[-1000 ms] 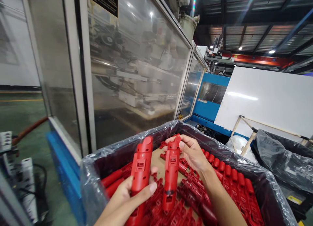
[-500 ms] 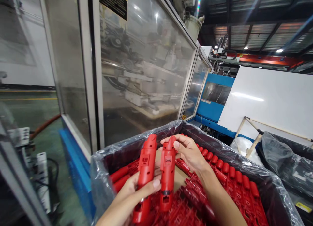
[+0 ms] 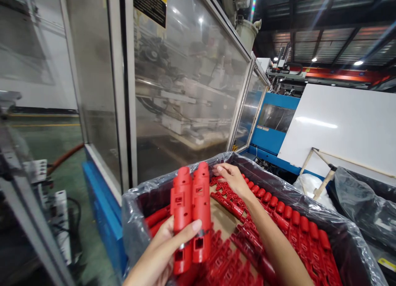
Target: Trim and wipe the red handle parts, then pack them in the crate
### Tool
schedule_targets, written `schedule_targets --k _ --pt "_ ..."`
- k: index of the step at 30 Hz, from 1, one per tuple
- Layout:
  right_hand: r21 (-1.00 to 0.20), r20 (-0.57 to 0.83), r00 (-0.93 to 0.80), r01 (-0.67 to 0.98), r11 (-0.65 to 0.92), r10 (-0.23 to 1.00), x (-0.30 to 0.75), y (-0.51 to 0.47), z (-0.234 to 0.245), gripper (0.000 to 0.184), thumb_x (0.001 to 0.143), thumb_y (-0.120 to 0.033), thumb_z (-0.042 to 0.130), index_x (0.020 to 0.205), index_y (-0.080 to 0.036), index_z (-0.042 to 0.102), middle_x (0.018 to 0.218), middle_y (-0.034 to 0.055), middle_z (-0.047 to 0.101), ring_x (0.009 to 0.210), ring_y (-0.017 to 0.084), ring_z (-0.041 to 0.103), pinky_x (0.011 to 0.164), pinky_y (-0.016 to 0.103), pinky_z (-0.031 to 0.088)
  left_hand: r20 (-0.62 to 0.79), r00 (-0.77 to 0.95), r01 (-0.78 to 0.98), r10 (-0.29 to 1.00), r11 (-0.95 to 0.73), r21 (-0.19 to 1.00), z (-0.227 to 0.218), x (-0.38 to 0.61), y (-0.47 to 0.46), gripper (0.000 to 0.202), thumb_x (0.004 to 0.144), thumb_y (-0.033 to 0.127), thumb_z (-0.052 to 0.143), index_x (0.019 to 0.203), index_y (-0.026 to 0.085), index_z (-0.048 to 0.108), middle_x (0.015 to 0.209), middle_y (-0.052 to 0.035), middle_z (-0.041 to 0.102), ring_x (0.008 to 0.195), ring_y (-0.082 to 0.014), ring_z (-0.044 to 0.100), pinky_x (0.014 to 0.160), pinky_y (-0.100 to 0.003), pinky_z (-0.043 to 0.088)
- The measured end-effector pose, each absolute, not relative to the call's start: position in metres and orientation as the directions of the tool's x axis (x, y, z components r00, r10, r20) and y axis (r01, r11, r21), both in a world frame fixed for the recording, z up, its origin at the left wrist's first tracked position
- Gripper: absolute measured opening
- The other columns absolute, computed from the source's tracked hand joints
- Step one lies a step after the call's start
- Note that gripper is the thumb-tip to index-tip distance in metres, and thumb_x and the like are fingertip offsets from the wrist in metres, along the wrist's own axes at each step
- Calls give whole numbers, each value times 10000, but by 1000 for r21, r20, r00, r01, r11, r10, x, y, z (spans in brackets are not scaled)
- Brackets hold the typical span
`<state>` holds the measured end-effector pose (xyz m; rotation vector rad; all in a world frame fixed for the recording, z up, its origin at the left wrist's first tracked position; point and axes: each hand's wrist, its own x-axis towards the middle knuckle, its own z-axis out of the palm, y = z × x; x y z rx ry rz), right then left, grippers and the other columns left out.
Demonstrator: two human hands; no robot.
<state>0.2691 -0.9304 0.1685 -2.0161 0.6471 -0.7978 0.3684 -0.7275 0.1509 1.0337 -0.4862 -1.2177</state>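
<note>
My left hand (image 3: 167, 249) is closed around two red plastic housings (image 3: 191, 214), held upright side by side above a bin, my thumb across their fronts. My right hand (image 3: 231, 179) reaches to the far side of the bin with fingers stretched out, resting on the red parts there (image 3: 223, 190); I cannot see anything gripped in it. The bin (image 3: 349, 236) is dark, lined with clear plastic film, and holds several rows of the same red housings (image 3: 293, 222) over a cardboard sheet (image 3: 221, 221).
A machine's glass guard door (image 3: 185, 92) stands directly behind the bin, with a blue base (image 3: 99, 203) at left. A white board (image 3: 340, 125) and another film-lined bin (image 3: 368, 207) are at right. Cables lie on the floor at left.
The housing my right hand held has passed to my left hand, which now holds both together. My right hand let go and reached forward onto the parts at the bin's far side.
</note>
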Motion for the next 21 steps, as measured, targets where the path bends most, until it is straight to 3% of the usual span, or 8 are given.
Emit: schedule_targets --k 3,5,10,13,17,21 --pt "-711 204 599 -453 -537 -774 269 -953 135 239 918 -364 614 1036 -159 650 1113 62 659 1066 223 615 937 445 494 -256 387 600 -886 31 799 152 371 -729 489 611 243 858 1056 194 662 841 -45 787 717 -257 741 675 -324 615" --pt "-619 153 561 -587 -521 -814 273 -957 109 240 895 -328 657 1062 -157 643 1175 66 632 1101 236 598 963 475 477 -249 424 607 -871 69 791 153 371 -731 445 650 155 805 1074 178 670 829 -63 787 676 -263 741 630 -330 625" --pt "-587 123 483 -670 -456 -867 286 -955 76 290 906 -314 643 1148 -159 611 1255 80 589 1151 255 569 974 488 471 -198 502 542 -842 128 831 152 369 -732 330 730 97 718 1054 148 673 775 -87 782 614 -272 733 574 -353 626" --pt "-686 129 488 -585 -433 -863 278 -962 84 243 918 -326 627 1090 -154 626 1159 70 628 1050 217 612 915 439 506 -223 462 558 -858 86 826 145 374 -732 404 675 158 807 1051 151 661 786 -89 784 659 -293 739 599 -363 628" --pt "-867 179 567 -295 -401 -804 250 -967 111 254 933 -390 591 982 -142 618 939 26 657 835 158 647 783 361 543 -215 399 575 -891 61 816 142 376 -733 681 484 323 941 1075 172 637 836 -83 790 752 -325 742 602 -338 622" --pt "-957 252 622 45 -287 -742 229 -948 136 421 822 -594 631 907 -191 549 788 -17 647 694 134 655 690 306 552 -175 383 578 -907 88 811 145 372 -735 716 530 343 924 1151 226 588 855 -37 792 729 -296 742 610 -329 613"
